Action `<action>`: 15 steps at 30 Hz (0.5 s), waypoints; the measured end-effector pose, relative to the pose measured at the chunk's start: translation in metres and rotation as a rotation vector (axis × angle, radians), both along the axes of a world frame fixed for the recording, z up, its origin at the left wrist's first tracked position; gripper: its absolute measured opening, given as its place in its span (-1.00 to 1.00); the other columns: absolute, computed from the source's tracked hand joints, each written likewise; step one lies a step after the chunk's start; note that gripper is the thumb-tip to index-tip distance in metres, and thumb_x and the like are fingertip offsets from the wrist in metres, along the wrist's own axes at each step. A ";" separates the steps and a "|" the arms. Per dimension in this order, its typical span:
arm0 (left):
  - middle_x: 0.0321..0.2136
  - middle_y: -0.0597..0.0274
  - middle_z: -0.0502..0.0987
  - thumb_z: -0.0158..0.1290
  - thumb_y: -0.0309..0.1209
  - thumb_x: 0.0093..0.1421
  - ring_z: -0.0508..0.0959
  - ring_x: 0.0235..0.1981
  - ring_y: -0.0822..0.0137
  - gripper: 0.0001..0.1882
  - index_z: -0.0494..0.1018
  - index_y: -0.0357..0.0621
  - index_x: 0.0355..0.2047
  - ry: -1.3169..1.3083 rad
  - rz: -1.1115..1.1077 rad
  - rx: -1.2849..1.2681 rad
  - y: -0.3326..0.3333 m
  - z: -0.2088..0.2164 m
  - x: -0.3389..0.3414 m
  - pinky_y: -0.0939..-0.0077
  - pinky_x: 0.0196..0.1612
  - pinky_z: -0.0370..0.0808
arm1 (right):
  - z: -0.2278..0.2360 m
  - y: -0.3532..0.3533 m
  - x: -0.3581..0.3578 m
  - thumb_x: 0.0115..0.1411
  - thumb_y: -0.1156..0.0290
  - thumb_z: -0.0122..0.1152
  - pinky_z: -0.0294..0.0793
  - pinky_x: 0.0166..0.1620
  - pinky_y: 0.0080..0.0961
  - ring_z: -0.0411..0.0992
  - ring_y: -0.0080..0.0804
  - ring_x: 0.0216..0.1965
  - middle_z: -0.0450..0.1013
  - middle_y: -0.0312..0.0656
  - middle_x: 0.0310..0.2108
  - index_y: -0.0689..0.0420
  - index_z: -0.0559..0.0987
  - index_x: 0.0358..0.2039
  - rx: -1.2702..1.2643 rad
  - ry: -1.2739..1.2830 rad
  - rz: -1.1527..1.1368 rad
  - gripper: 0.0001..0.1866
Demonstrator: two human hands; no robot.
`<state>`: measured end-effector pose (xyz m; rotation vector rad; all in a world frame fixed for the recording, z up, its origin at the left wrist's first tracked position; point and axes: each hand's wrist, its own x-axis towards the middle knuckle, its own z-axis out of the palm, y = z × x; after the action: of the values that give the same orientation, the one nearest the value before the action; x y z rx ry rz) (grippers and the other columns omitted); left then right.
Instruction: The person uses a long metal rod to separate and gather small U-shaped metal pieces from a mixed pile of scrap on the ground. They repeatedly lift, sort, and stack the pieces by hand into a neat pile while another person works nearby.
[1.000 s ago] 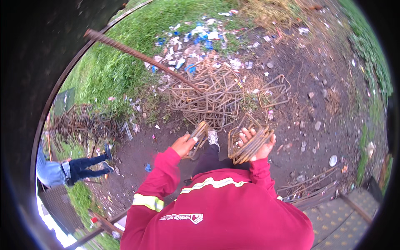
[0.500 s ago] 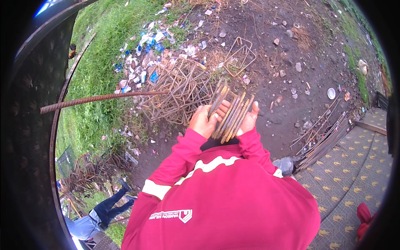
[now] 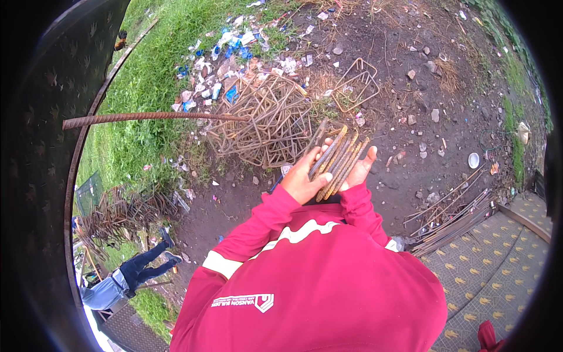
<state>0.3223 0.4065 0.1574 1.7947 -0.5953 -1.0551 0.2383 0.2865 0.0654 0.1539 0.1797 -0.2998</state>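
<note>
A bundle of rusty rebar stirrups (image 3: 343,157) is held close in front of my chest, seen mostly from its edges. My left hand (image 3: 304,180) grips it from the left, its thumb across the near end of the bars. On the other side my right hand (image 3: 359,170) supports the bundle, with the thumb sticking up beside it. Some fingers of both hands are hidden behind the bars. Just beyond lies a tangled pile of bent stirrups (image 3: 267,120) on the ground. A few loose stirrups (image 3: 359,88) rest to the right of that pile.
A long ribbed rebar (image 3: 152,116) juts from the left toward the pile. Litter (image 3: 234,41) covers the grass behind it. Straight rods (image 3: 454,220) lie by patterned sheets (image 3: 487,264) at right. Another person (image 3: 129,276) stands at lower left, near more bent steel (image 3: 126,211).
The stirrups in my left hand, earlier spread apart from the others, now sit closer against them. My left thumb has moved onto the bundle. The surroundings have shifted slightly right in view.
</note>
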 end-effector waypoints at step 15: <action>-0.20 0.03 0.40 0.08 -0.16 0.15 0.44 -0.15 0.18 -0.56 0.42 -0.30 -0.14 -0.198 0.190 -0.099 0.017 0.054 0.024 0.37 -0.07 0.37 | 0.081 0.002 0.039 -0.06 -0.46 -0.10 -0.09 0.25 0.12 -0.01 0.25 0.22 0.08 0.27 0.16 0.23 0.16 0.20 -0.162 -0.328 -0.124 0.07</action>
<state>0.3460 0.4235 0.2109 1.8401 -0.5723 -0.7136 0.2774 0.2888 0.1462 0.0522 -0.1793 -0.4058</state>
